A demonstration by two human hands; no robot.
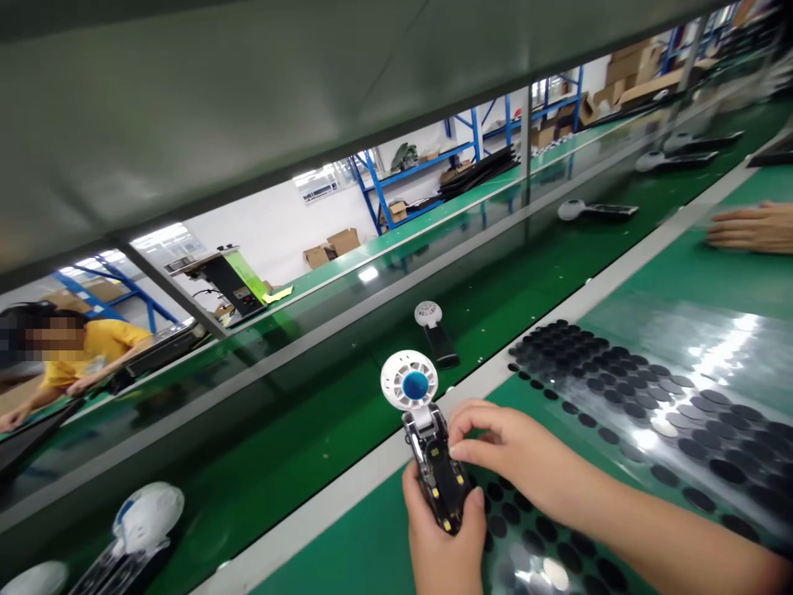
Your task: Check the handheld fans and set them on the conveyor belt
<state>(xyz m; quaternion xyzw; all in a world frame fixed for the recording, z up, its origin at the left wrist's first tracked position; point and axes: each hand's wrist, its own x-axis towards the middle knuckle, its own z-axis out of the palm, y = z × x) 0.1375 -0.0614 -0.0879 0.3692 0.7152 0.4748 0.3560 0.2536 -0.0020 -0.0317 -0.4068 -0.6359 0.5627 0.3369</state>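
Observation:
My left hand (443, 533) is wrapped round the lower handle of a handheld fan (442, 475), holding it upright. Its round white head has a blue centre, and the dark handle shows small yellow parts along its edges. At the handle's upper right side, my right hand (511, 442) has thumb and index finger drawn together against the edge. What lies between those fingertips is too small to make out. Under and beside my right forearm lie clear sheets of black round stickers (632, 384).
A green conveyor belt (347, 413) crosses in front, carrying another fan (437, 335), a farther fan (598, 211) and a white-headed fan (149, 512) near left. A co-worker's hand (752, 227) rests at right. Another person (92, 351) works across the line. A metal panel (248, 107) hangs overhead.

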